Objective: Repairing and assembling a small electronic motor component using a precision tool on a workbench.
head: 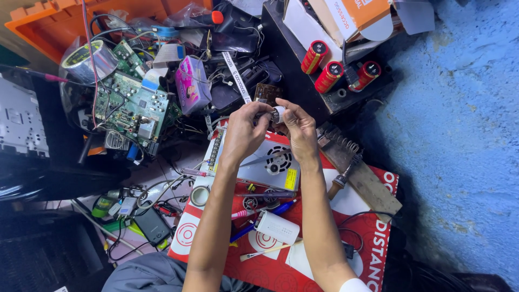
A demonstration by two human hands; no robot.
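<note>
Seen from above a crowded electronics bench, the left hand [244, 132] and right hand [299, 130] were both pinched closed around a small silver cylindrical part [276, 114], held between the fingertips just above a perforated metal power supply [268, 162] lying on a red board [373, 238]. The part's long axis seemed to run roughly left to right, one end toward each hand, though fingers hid most of it. Handling it well probably called for light, steady fingertip pressure, kept over the supply, clear of the soldering iron [346, 170].
</note>
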